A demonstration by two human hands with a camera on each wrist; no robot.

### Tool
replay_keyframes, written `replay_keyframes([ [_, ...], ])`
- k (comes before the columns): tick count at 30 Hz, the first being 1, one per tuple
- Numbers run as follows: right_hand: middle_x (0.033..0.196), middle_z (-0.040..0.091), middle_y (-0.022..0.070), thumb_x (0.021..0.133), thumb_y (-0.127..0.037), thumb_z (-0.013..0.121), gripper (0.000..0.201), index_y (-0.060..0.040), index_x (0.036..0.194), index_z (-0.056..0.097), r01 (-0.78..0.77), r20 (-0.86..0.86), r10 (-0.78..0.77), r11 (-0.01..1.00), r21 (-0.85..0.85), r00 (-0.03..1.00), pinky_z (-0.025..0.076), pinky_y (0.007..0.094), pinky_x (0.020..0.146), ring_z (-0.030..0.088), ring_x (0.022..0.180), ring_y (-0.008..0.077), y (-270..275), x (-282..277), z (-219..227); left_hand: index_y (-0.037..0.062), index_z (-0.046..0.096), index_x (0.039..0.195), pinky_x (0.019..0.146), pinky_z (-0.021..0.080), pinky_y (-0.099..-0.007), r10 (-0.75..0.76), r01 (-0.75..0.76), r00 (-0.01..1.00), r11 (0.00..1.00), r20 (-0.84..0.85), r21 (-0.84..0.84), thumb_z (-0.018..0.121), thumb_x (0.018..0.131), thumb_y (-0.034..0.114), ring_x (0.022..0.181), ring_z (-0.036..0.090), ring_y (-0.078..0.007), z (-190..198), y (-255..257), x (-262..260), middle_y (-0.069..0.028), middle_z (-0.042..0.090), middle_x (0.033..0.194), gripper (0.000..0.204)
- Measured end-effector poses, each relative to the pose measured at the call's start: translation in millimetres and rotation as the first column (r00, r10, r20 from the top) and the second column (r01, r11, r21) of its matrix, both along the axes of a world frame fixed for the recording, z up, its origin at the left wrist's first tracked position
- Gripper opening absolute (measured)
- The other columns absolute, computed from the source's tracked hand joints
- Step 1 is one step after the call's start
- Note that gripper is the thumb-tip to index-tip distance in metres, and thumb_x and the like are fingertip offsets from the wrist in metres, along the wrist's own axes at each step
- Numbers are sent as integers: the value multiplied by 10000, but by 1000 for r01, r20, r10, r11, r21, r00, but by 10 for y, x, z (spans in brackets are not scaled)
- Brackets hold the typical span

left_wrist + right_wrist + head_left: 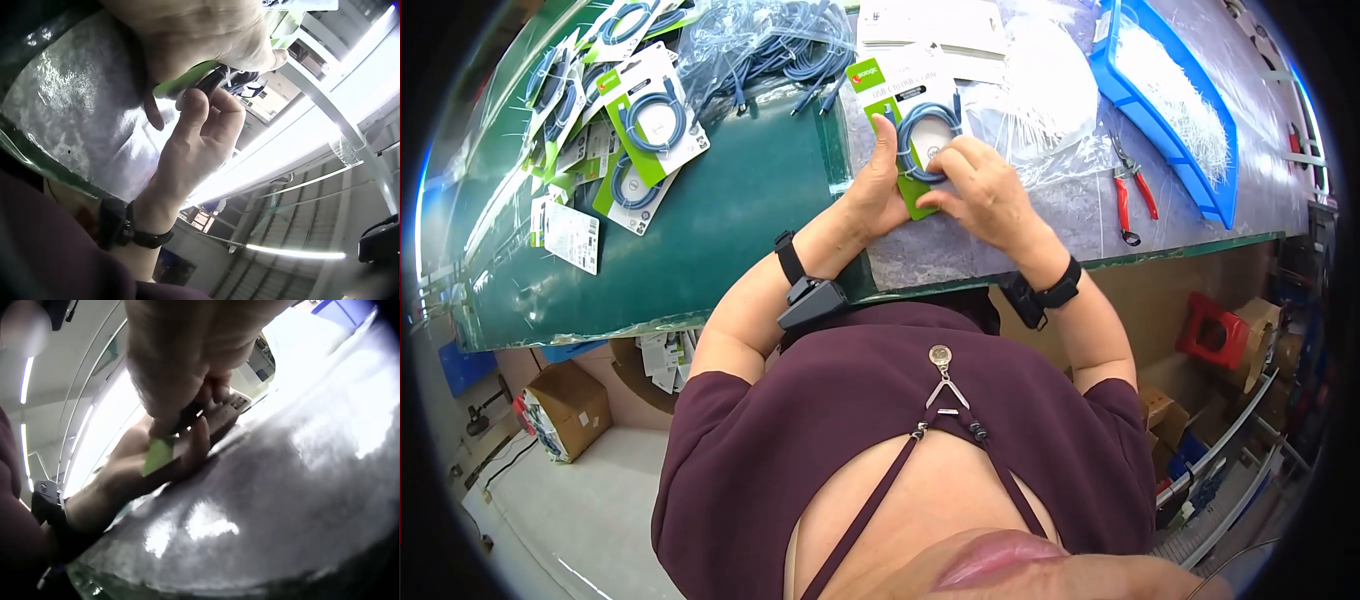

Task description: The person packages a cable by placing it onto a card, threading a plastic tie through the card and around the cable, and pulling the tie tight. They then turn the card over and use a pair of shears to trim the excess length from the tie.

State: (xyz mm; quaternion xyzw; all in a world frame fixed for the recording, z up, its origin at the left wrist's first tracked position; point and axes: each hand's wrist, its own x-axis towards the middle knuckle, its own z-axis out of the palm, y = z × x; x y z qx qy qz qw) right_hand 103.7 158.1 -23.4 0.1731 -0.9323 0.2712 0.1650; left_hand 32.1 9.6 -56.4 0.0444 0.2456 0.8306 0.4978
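Observation:
A white and green USB cable card [865, 82] is upright over the bench, gripped by my left hand [872, 202] at its lower left, thumb along the edge. On its front lies a coiled blue-grey cable [906, 135]. My right hand [983, 188] has its thumb and fingers at the coil's lower right. In the left wrist view the right hand [197, 147] pinches at the dark cable [215, 76], near a thin white tie. The right wrist view shows the left hand [115, 469] under the card's green end [159, 456].
Finished-looking carded cables [655, 120] pile up at the left. Loose cables [770, 45] in clear plastic lie behind. Blank white cards [970, 35] are at the back. Red-handled cutters [1135, 190] rest beside a blue tray [1145, 105] of thin white ties [1175, 90].

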Motion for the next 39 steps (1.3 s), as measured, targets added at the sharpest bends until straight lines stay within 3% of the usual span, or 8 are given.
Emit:
replay_keyframes([
  [3, 800, 518, 112, 724, -93, 703, 198, -45, 799, 526, 69, 30, -70, 997, 27, 997, 438, 358, 679, 523, 780, 294, -35, 74, -6, 93, 445, 1254, 848, 520, -396, 3, -11, 997, 994, 71, 105, 506, 831, 632, 1057, 567, -211, -41, -32, 11, -77, 562, 1122, 688],
  [7, 829, 553, 99, 712, -74, 714, 192, -45, 830, 565, 39, 26, -38, 998, -56, 999, 443, 361, 692, 529, 785, 284, -16, 3, 115, 73, 466, 1244, 803, 553, -405, -89, 63, 984, 984, -157, -167, 609, 892, 390, 1011, 596, -224, -124, -72, -17, -86, 569, 1129, 495],
  [10, 861, 583, 76, 688, -38, 721, 220, -54, 878, 611, 237, -309, -231, 971, -19, 923, 443, 350, 695, 534, 787, 260, 29, -121, 409, 64, 488, 1233, 758, 578, -430, -63, 68, 996, 994, 56, -88, 639, 893, 198, 977, 614, -231, 68, -59, 52, -91, 576, 1134, 395],
  [22, 837, 593, 47, 647, 4, 715, 251, -56, 877, 633, 40, -240, -5, 990, 138, 971, 420, 347, 743, 531, 821, 238, 155, -240, 212, 50, 483, 1227, 739, 592, -453, -106, 96, 990, 990, -96, -107, 594, 922, 250, 992, 604, -226, -43, -73, 109, -98, 578, 1114, 381],
  [31, 867, 589, 76, 690, -46, 730, 295, -38, 959, 609, 102, -279, -53, 981, 166, 959, 417, 341, 793, 536, 859, 260, 158, -259, 149, 38, 462, 1261, 745, 592, -473, -173, 159, 979, 978, -103, -134, 564, 939, 239, 985, 606, -237, -10, -71, 77, -128, 596, 1073, 393],
  [35, 914, 588, 65, 771, -144, 735, 376, -23, 1083, 564, 397, -562, -336, 918, -15, 756, 418, 307, 818, 538, 870, 202, 146, -177, 319, 33, 490, 1246, 815, 564, -433, 32, -27, 981, 999, -192, 29, 569, 938, 224, 991, 603, -218, 120, -87, 6, -110, 608, 1074, 371],
  [38, 951, 578, 39, 835, -176, 706, 412, 1, 1157, 519, 342, 165, -316, 666, -663, 934, 421, 272, 826, 522, 903, 128, 29, -12, 72, 34, 530, 1216, 875, 511, -348, 144, -258, 791, 960, -595, -110, 600, 924, 223, 1010, 588, -188, 67, -129, -53, -84, 609, 1104, 355],
  [39, 951, 578, 39, 835, -176, 706, 412, 1, 1157, 519, 342, 159, -322, 660, -669, 933, 421, 272, 826, 522, 903, 128, -12, -4, 28, 34, 530, 1216, 875, 511, -348, 136, -252, 787, 961, -602, -112, 600, 924, 223, 1010, 588, -188, 50, -141, -64, -84, 609, 1104, 355],
])
